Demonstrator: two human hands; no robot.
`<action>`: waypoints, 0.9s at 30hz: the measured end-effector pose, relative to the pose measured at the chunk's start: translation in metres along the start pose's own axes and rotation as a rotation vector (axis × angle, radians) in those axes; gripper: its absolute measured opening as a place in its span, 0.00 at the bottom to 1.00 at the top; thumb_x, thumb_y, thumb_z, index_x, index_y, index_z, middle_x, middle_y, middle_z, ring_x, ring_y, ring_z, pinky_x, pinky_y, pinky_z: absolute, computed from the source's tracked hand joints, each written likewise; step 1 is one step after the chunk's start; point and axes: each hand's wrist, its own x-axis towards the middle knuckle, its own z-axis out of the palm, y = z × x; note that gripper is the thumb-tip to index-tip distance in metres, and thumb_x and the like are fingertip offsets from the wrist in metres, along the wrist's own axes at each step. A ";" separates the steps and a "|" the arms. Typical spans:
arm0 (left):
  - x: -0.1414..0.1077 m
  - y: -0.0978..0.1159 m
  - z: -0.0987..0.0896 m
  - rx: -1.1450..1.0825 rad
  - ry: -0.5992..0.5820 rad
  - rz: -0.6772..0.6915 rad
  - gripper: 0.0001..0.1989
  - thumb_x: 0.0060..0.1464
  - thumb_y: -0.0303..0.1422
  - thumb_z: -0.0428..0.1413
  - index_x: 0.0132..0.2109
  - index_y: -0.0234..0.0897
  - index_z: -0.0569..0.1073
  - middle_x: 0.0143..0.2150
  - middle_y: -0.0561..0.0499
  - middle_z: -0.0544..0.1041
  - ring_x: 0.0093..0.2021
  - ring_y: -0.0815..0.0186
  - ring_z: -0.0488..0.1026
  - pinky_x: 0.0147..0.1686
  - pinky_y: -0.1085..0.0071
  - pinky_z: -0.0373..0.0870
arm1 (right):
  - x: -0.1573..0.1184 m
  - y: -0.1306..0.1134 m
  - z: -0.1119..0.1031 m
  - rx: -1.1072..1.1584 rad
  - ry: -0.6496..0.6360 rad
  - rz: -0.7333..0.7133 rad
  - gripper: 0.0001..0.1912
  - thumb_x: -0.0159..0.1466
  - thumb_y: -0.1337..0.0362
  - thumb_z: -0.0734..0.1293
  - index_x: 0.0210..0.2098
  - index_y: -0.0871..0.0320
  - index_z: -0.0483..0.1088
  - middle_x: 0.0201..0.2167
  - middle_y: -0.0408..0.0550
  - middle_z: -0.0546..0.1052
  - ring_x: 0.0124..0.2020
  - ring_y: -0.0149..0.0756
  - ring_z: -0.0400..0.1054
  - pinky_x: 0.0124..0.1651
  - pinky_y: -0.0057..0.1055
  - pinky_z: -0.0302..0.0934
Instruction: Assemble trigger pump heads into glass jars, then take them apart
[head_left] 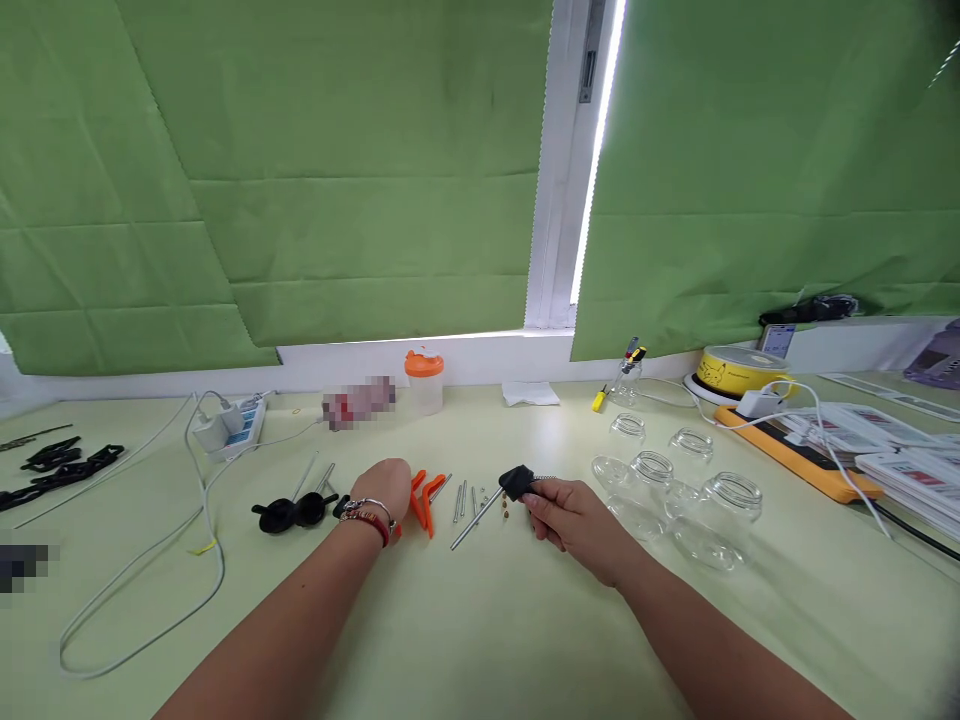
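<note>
My right hand (564, 518) is closed on a black plastic fitting (517, 482), and a straight metal rod (476, 520) sticks out of it down to the left. My left hand (384, 487), with bracelets at the wrist, is over the table beside orange V-shaped plastic pieces (426, 503). Its fingers are hidden behind the back of the hand. To its left lie black round cup-like parts (277, 515) with metal rods. Several metal screws (463, 500) lie between my hands, with small brass-coloured pieces (505, 506) close to the right hand.
Clear glass jars (649, 470) stand right of my right hand. Behind them are yellow-handled tools (599, 399). An orange-lidded cup (425, 385) and folded paper (530, 393) are at the back. A power strip (244, 428) with loose white cable lies left; an orange-edged case (795, 455) lies right.
</note>
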 end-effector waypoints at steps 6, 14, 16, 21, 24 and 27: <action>0.001 -0.004 0.005 -0.009 -0.056 -0.018 0.15 0.58 0.35 0.52 0.51 0.35 0.67 0.50 0.45 0.70 0.45 0.61 0.71 0.43 0.59 0.70 | -0.001 0.002 -0.002 -0.071 -0.035 -0.002 0.16 0.61 0.54 0.59 0.25 0.59 0.65 0.20 0.40 0.66 0.19 0.25 0.51 0.22 0.25 0.47; -0.008 0.006 0.015 -0.018 -0.041 0.054 0.16 0.58 0.35 0.52 0.51 0.34 0.67 0.50 0.45 0.70 0.45 0.61 0.71 0.43 0.59 0.70 | 0.002 0.009 -0.001 -0.089 -0.061 0.002 0.15 0.62 0.54 0.59 0.28 0.58 0.67 0.20 0.41 0.67 0.19 0.26 0.52 0.23 0.25 0.47; -0.008 0.004 0.017 -0.005 -0.026 0.074 0.16 0.58 0.35 0.53 0.52 0.34 0.66 0.50 0.45 0.70 0.45 0.61 0.71 0.43 0.59 0.70 | 0.002 0.010 0.000 -0.093 -0.074 0.003 0.15 0.62 0.54 0.58 0.28 0.59 0.66 0.20 0.40 0.66 0.19 0.26 0.51 0.23 0.25 0.47; -0.013 -0.001 0.008 0.034 -0.001 0.119 0.14 0.55 0.31 0.55 0.48 0.31 0.68 0.47 0.41 0.70 0.41 0.59 0.72 0.39 0.62 0.71 | 0.002 0.012 0.004 -0.111 -0.088 -0.004 0.17 0.62 0.53 0.58 0.23 0.59 0.63 0.19 0.40 0.66 0.19 0.26 0.52 0.23 0.25 0.47; -0.033 0.009 -0.004 0.037 0.067 0.171 0.13 0.54 0.26 0.52 0.47 0.29 0.68 0.48 0.36 0.68 0.38 0.55 0.73 0.34 0.63 0.68 | 0.001 0.012 0.007 -0.124 -0.092 0.006 0.17 0.62 0.53 0.58 0.24 0.59 0.62 0.19 0.40 0.66 0.19 0.25 0.51 0.23 0.25 0.47; -0.064 0.027 -0.014 -0.011 0.142 0.309 0.19 0.59 0.33 0.46 0.56 0.39 0.61 0.52 0.41 0.67 0.43 0.56 0.71 0.40 0.63 0.66 | -0.001 0.012 0.015 -0.141 -0.136 -0.003 0.17 0.62 0.54 0.58 0.24 0.59 0.62 0.19 0.40 0.66 0.19 0.25 0.51 0.23 0.24 0.46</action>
